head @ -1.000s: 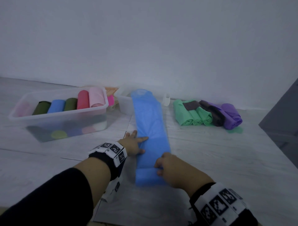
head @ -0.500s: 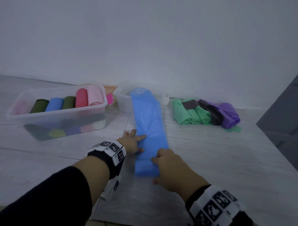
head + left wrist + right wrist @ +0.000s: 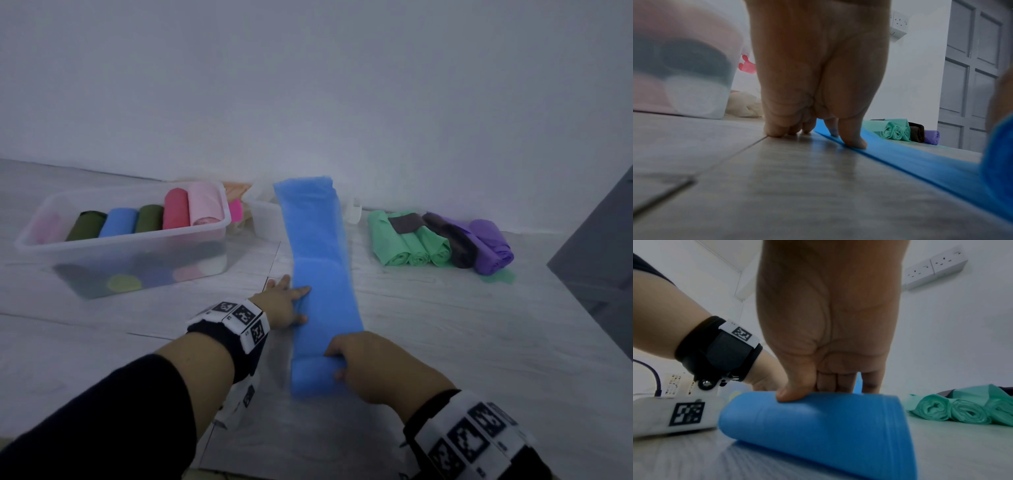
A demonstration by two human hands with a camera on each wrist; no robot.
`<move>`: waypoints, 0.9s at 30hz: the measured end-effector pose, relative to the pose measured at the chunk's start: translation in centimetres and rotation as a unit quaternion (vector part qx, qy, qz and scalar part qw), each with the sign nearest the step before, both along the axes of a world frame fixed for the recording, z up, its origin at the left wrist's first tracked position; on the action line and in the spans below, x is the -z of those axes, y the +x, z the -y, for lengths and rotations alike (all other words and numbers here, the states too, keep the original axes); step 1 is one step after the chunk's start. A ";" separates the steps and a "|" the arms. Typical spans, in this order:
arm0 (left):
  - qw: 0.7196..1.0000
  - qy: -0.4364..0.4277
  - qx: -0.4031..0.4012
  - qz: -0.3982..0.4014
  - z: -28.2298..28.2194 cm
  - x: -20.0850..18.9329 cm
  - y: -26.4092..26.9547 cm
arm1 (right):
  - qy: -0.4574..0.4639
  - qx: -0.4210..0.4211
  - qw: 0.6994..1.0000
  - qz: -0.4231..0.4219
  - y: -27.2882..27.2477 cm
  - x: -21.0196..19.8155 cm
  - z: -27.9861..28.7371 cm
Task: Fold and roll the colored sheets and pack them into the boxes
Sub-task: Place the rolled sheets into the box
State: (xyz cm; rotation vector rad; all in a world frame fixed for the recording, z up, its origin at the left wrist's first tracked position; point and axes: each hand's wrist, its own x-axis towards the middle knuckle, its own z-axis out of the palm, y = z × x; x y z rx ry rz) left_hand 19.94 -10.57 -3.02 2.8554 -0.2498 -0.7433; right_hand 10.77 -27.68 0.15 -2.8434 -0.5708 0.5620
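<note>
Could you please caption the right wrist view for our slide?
Right hand grips the rolled end of a blue sheet on the floor.

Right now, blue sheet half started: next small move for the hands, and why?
Probably roll on: the right hand grips the started roll at the near end, while most of the blue sheet lies flat ahead. The left hand presses its left edge to the floor, so it should likely slide forward first.

Dark navy sleeves (image 3: 85, 411) pushed up to mid-forearm. Black straps round both wrists, each ringed with white blocks printed in black square-patterned tags: left wristband (image 3: 233, 322), right wristband (image 3: 469, 442). White camera housing (image 3: 672, 415) under the left wrist, tagged too, fixed by a silver screw (image 3: 705, 383), with a dark cable (image 3: 655, 378).
</note>
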 end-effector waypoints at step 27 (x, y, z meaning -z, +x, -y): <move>1.000 -0.016 -0.009 0.003 0.0 0.0 0.0 | 0.017 0.003 0.997 -0.071 0.7 -0.5 1.9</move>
